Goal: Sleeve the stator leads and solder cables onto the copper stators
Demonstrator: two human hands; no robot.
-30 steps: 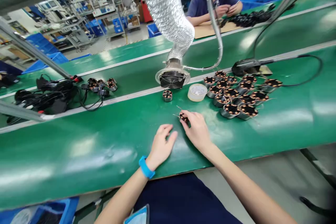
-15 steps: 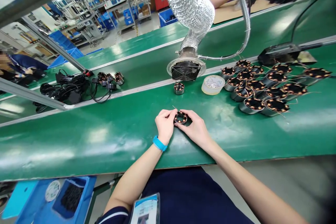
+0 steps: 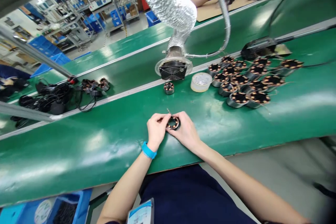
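Though left hand [image 3: 156, 130] and right hand [image 3: 185, 132] grip the stator [image 3: 173, 123], fingers [image 3: 160, 119] hide its sides.

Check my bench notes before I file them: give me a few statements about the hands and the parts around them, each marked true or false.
1. The left hand and right hand hold one copper-wound stator between them. True.
2. A wristband is on the right wrist. False: the blue wristband is on the left wrist.
3. A lone stator sits left of the white tape roll. True.
4. The big group of stators lies left of the hands. False: the stator cluster lies to their right and farther away.
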